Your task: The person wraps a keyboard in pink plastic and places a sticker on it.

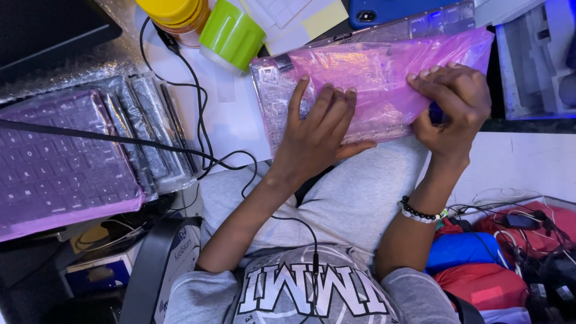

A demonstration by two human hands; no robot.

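Observation:
A keyboard part (273, 90) lies half inside a pink plastic bag (384, 72) at the white table's near edge, above my lap. My left hand (315, 129) rests flat on the bag with fingers spread, pressing it onto the part. My right hand (450, 102) grips the bag's right end, fingers curled over the plastic and thumb beneath.
A stack of bagged keyboards (60, 156) sits at left with a black cable (198, 114) running across. A green cup (231, 36) and yellow lid (174, 12) stand at the back. A blue phone (390, 9) and grey tray (537, 60) lie at right; coloured bundles (486, 264) and wires sit lower right.

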